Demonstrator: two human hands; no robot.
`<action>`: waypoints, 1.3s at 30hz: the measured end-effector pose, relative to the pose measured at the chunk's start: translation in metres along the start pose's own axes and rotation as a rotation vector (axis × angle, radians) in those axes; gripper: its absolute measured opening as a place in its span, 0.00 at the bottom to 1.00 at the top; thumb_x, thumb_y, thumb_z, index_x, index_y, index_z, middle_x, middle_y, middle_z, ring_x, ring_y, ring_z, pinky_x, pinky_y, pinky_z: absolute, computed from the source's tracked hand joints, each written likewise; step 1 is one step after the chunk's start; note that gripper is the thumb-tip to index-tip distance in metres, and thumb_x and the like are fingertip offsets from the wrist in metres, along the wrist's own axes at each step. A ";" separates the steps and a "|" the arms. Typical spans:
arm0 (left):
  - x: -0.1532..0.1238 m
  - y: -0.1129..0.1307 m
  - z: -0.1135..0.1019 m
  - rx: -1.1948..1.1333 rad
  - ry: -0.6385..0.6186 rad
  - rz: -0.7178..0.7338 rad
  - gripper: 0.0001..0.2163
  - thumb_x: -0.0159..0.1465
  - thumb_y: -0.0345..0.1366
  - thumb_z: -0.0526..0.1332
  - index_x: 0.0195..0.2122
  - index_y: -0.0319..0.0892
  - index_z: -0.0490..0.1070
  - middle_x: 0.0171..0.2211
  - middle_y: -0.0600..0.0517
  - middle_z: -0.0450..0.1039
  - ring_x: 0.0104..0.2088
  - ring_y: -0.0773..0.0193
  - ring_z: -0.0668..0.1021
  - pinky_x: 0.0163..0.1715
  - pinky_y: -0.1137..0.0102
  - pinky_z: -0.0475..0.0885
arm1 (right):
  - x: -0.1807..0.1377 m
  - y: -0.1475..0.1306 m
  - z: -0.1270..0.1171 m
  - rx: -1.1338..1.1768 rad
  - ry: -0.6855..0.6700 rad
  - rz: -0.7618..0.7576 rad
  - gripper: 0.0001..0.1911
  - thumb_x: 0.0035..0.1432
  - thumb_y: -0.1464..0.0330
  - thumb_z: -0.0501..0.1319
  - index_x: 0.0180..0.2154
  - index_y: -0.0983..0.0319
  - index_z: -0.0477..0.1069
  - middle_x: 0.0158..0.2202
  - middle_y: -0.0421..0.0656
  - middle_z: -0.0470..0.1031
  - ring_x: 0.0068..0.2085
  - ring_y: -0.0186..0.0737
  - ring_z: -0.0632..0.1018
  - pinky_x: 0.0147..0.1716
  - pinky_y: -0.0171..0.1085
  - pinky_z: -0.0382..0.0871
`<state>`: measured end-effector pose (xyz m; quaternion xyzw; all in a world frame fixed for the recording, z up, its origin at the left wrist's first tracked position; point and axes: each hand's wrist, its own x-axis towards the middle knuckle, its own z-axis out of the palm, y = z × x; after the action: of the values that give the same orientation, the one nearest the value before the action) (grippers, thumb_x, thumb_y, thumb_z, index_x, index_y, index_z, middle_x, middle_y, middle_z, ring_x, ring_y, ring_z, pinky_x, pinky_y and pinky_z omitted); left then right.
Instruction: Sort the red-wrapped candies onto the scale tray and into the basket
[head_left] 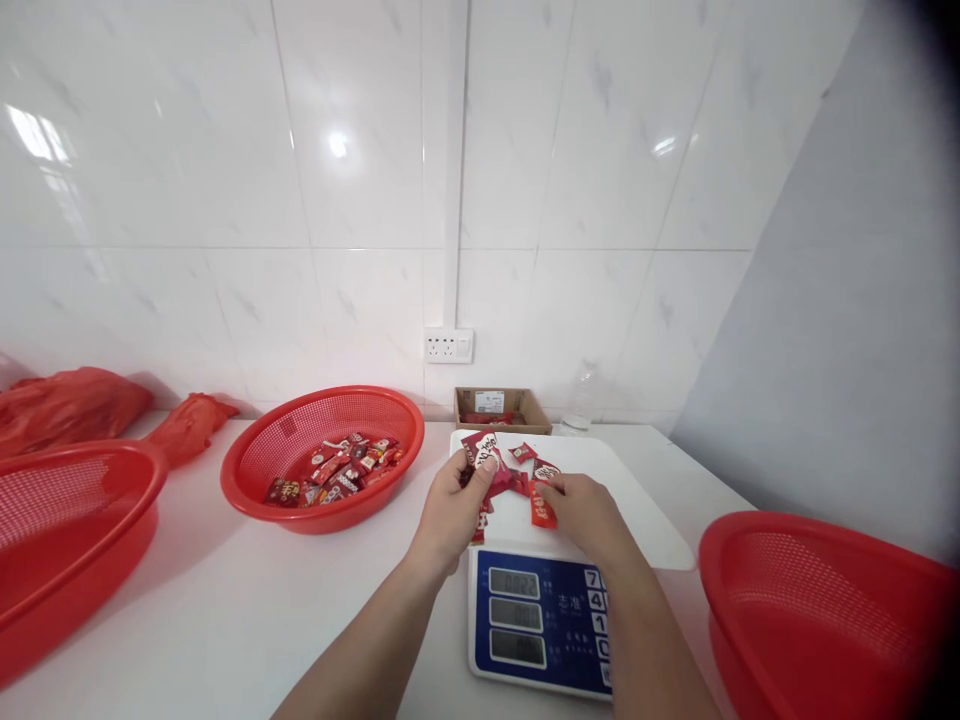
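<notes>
Here the person's two hands work over the white platform [600, 480] of a blue-faced scale [540, 620] on a white table [225, 600]. The left hand [454, 500] is closed around a bunch of red sweet packets [484, 452], its thumb pressed on the topmost one, which carries white lettering. The right hand [589, 515] pinches a single red packet [541, 508] between thumb and fingertips, just above the platform near its front edge. A few loose packets [525, 455] lie flat on the platform between and behind the hands. More of the same sweets [337, 470] sit in a red mesh basket [247, 460] well to the left. Another red basket [45, 520] stands at the far left, a third [825, 600] at the right, and a small cardboard box [525, 405] rests against the tiled wall behind the scale.

The likely trouble lies in the left hand's crowded grip: several slick wrappers held at once could slide free and scatter onto the platform or off its near edge. Either hand leaning on the platform would also upset the reading. The digits on the display are too faint to read reliably, so any miscount cannot be judged from here. The right forearm passes over the keypad and may brush a key.
</notes>
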<state>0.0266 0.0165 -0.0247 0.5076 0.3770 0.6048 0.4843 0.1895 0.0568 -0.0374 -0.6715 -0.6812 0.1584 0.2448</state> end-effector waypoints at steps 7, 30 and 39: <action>-0.001 0.001 0.001 0.003 0.002 -0.028 0.15 0.58 0.47 0.59 0.40 0.43 0.72 0.33 0.51 0.76 0.28 0.69 0.74 0.30 0.74 0.68 | 0.003 -0.001 0.010 0.021 0.043 0.034 0.03 0.50 0.70 0.56 0.30 0.58 0.67 0.27 0.38 0.73 0.30 0.36 0.72 0.27 0.32 0.57; -0.002 0.002 0.001 0.035 0.016 -0.047 0.17 0.56 0.49 0.60 0.39 0.41 0.71 0.27 0.53 0.70 0.20 0.73 0.65 0.20 0.78 0.61 | 0.010 0.013 0.017 -0.200 0.140 -0.076 0.19 0.60 0.70 0.48 0.46 0.57 0.73 0.51 0.45 0.70 0.48 0.44 0.68 0.44 0.37 0.61; -0.003 0.005 0.002 -0.047 -0.004 -0.042 0.17 0.56 0.47 0.60 0.42 0.42 0.72 0.35 0.49 0.76 0.29 0.67 0.74 0.28 0.74 0.68 | 0.011 0.022 0.010 -0.261 0.066 0.077 0.22 0.62 0.64 0.44 0.51 0.55 0.69 0.54 0.49 0.66 0.50 0.53 0.67 0.41 0.47 0.63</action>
<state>0.0274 0.0129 -0.0208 0.4892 0.3725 0.6021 0.5093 0.2027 0.0700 -0.0565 -0.7283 -0.6612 0.0556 0.1713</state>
